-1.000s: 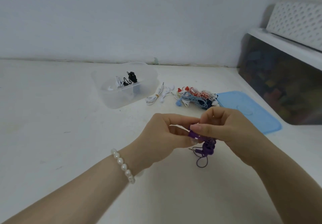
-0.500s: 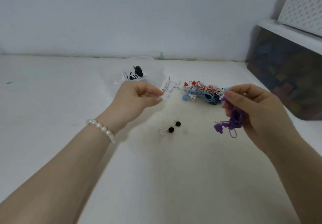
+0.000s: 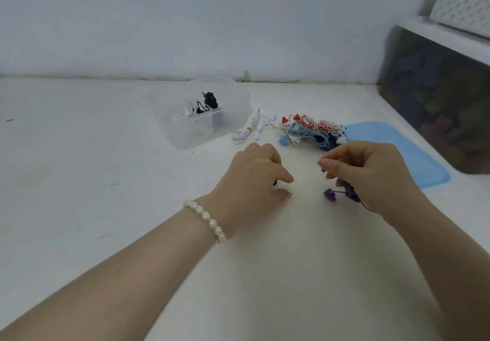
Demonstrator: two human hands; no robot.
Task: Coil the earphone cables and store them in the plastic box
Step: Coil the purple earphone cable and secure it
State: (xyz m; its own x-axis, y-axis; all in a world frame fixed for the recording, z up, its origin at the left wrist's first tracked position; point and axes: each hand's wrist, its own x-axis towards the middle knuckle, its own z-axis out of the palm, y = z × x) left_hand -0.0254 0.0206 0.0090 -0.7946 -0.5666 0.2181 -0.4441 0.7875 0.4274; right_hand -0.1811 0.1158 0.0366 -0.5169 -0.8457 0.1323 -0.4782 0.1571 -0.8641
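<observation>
Purple earphones [image 3: 344, 192] sit bunched in the right hand [image 3: 371, 173], whose grip pinches the coil with 1 earbud dangling free. The left hand [image 3: 254, 178] curls low over the worktop [image 3: 79, 181], fingertips pressed onto something small and dark (too hidden to name). I judge the coil is about to be tied; next the left hand must lift its pick cleanly and meet the right. The plastic box [image 3: 201, 125] stands toward the far edge, 2 sets inside, with open worktop between. A tangled pile [image 3: 313, 132] and blue lid [image 3: 403, 152] crowd the right side.
</observation>
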